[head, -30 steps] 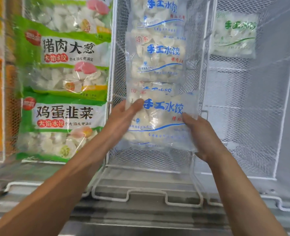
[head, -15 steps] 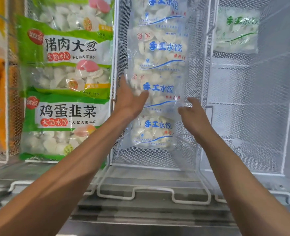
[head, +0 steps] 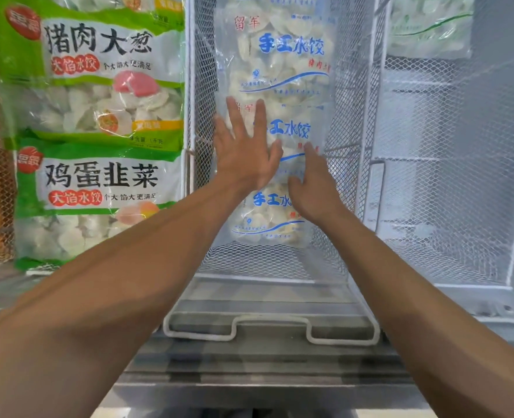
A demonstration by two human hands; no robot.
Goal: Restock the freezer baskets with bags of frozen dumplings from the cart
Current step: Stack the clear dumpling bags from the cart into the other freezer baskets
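Both hands have slid up the stack of clear dumpling bags (head: 292, 67) in the middle basket (head: 352, 116). The left hand (head: 243, 152) lies flat on the middle bag (head: 301, 131), fingers straight and apart, pointing to 12 o'clock. The right hand (head: 313, 188) (at its 4 o'clock) touches the bag with loose fingers, gripping nothing.

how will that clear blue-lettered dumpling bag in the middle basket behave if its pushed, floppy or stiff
The clear blue-lettered bag under the left hand probably gives rather than staying stiff: its film wrinkles over loose, lumpy dumplings. It likely slides easily, since glossy plastic lies on other glossy bags. It seems fairly heavy for its size, being packed full, so it should stay put on the middle basket.
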